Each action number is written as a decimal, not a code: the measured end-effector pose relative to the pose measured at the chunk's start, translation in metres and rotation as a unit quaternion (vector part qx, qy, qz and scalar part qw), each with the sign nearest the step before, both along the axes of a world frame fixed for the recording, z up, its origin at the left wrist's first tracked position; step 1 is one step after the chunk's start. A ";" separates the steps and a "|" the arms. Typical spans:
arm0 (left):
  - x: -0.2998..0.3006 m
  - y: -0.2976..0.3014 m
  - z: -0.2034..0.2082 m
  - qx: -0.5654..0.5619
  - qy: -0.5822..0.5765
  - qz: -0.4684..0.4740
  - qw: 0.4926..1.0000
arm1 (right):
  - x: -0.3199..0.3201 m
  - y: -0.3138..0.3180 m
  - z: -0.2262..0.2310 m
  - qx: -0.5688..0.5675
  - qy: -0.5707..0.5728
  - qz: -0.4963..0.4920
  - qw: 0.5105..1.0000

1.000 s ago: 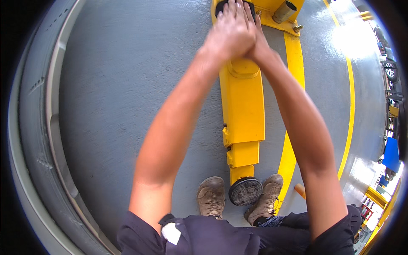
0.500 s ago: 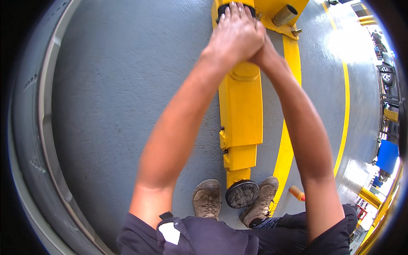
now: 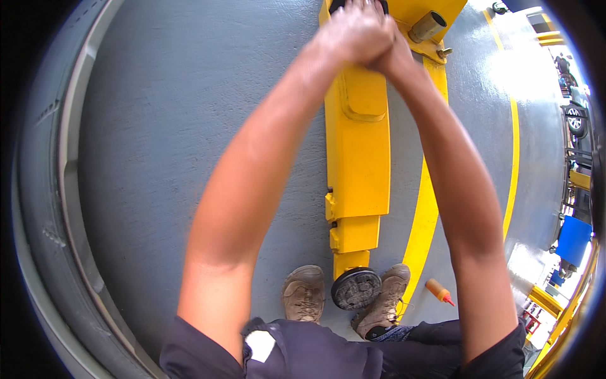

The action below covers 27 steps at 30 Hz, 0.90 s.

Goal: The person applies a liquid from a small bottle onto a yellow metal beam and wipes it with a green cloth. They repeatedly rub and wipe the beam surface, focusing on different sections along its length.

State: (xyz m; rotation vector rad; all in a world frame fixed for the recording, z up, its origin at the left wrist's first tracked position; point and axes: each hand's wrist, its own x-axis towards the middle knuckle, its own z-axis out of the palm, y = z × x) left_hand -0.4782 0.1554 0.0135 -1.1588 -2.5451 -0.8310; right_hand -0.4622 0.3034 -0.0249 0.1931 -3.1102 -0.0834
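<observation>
Head view: a long yellow lift arm lies flat on the grey painted floor, and everything else is placed from it. Its long axis runs straight away from the person, from the round black rubber pad at its near end, which sits between the two brown shoes, out to the far end at the top edge of the picture, where it meets a yellow base with a short grey pin. Both arms stretch out along that axis. The left hand and the right hand meet at the far end of the lift arm, pressed together, the left laid partly over the right. Both look clenched, fingers curled tight, over a dark part at the top edge of the arm; what exactly they grasp is hidden under the knuckles and cannot be told. The left hand sits squarely over the arm's centre line; the right comes in from the side towards the yellow floor stripe. Beside the near end of the arm, just past the right shoe, a small orange bottle lies on the floor.
</observation>
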 end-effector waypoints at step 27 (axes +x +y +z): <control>-0.065 0.010 0.015 -0.087 0.162 0.001 0.983 | -0.071 0.016 0.027 -0.074 0.046 0.056 0.995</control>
